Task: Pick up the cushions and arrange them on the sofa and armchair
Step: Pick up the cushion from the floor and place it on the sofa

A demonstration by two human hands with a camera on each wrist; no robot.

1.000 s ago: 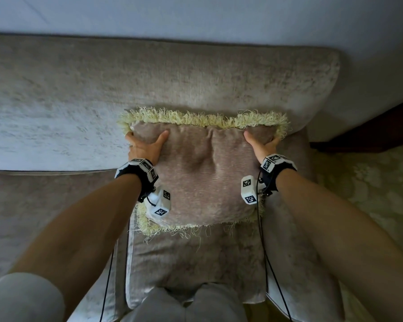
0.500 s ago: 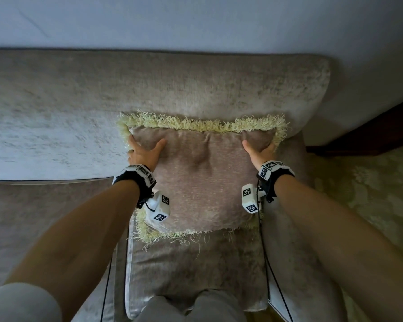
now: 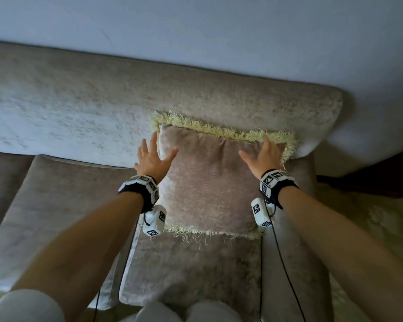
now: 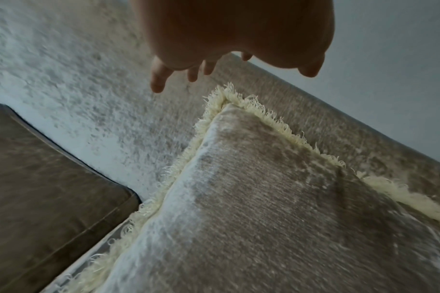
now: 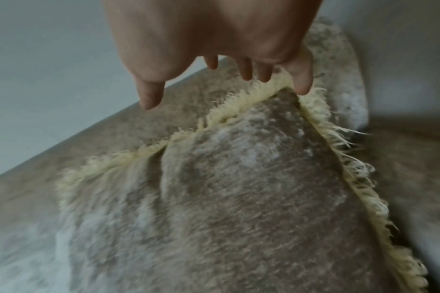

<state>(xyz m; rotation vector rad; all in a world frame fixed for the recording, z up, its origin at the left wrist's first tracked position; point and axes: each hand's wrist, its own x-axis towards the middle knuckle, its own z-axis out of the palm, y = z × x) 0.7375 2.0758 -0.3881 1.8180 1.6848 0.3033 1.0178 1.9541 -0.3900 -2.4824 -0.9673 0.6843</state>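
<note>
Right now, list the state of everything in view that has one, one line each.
fringed cushion: upright, leaning on the sofa backrest, released.
left hand: open, fingers spread, beside the cushion's upper left corner, holding nothing.
right hand: open, fingers straight, at the cushion's upper right corner; contact unclear.
sofa: cushion stands on its seat, at the right end.

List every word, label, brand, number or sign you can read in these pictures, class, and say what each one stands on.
No readable words, brands or numbers appear in any view.
The wristband on the left hand and its white block carry only black-and-white square code patterns, not text.
The wristband on the right hand and its white block carry the same kind of patterns.
The fringed cushion and the sofa show no label or tag.
</note>
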